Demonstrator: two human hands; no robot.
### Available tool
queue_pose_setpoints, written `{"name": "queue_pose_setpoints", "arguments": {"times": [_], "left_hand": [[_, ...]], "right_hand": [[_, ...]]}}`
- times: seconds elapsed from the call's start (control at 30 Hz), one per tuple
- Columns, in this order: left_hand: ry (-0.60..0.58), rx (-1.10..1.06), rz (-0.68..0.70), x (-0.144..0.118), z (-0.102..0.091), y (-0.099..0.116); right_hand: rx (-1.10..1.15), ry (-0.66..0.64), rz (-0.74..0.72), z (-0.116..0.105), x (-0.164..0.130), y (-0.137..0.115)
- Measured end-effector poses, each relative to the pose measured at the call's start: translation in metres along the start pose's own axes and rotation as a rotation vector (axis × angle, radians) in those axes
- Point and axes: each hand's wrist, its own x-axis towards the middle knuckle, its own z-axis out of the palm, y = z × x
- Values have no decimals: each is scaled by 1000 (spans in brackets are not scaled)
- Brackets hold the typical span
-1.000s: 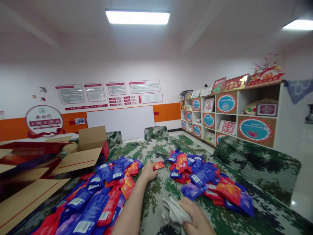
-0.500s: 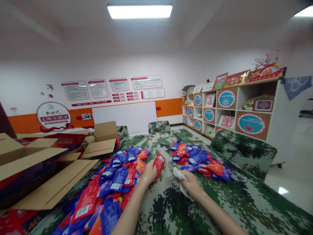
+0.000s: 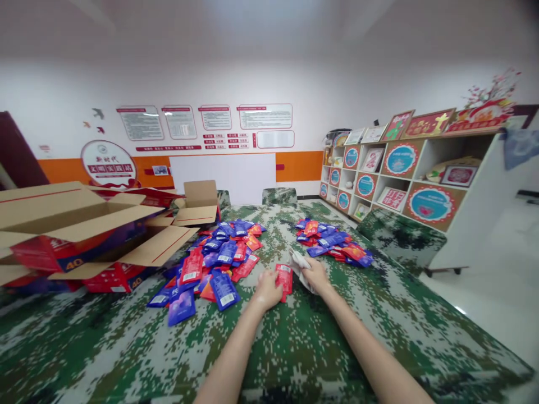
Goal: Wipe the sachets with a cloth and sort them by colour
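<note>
My left hand (image 3: 268, 288) pinches a flat, shiny red packet (image 3: 284, 278) near the middle of the table (image 3: 126, 348), on its blotchy green cloth. My right hand (image 3: 315, 273) is squeezed around a soft, crumpled white rag (image 3: 300, 261) just beside it.

White wall (image 3: 295, 78) with orange band (image 3: 298, 165), cubby shelf (image 3: 404, 179) at right, glossy pale floor (image 3: 497, 280)

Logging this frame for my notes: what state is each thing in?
Left hand: gripping a red packet.
Right hand: clutching a white cloth.
Left pile: loose, spread on the table.
Right pile: loose heap.
Big carton: flaps open.
Small carton: flaps open.
</note>
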Motion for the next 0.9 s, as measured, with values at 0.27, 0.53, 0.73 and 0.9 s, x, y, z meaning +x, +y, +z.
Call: {"name": "queue_pose_setpoints", "arguments": {"times": [0.27, 0.53, 0.73, 0.9], "left_hand": [[-198, 257, 425, -62, -27, 3], [-229, 254, 403, -61, -23, -6], [-239, 208, 374, -60, -22, -10], [-219, 208, 390, -61, -24, -6]], "right_hand": [[-275, -214, -359, 14, -25, -53], [-531, -238, -348, 55, -1, -40], [-725, -234, -173, 55, 47, -27], [-665, -215, -216, 36, 38, -39]]}}
